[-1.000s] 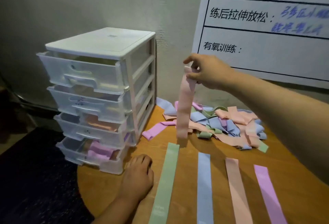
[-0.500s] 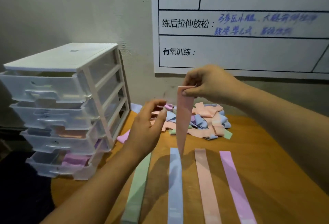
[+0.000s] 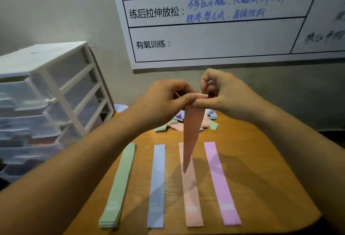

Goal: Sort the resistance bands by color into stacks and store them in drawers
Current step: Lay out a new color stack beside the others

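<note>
Nearest me, four flat strips lie side by side on the wooden table, running away from me with bare wood between them. From my left I count one green stack, which shows several layered edges at its near end, then one blue strip, one peach strip and one pink strip. How many bands sit in the blue, peach and pink lines I cannot tell.

Above them I hold one peach band in the air. It hangs straight down and narrows to a point over the far part of the peach strip. My left hand and my right hand meet at its top edge, both closed in a pinch, thumb against fingers, with the band's upper end clamped between them. The other fingers of each hand are curled in.

Past my hands, one loose heap of unsorted bands lies at the far end of the table, mostly hidden behind the hanging band; green, blue, peach and pink pieces show.

To my left stands one white drawer unit with clear drawers; I count four, and it is blurred. On the wall behind hangs one white chart with printed and handwritten characters.
</note>
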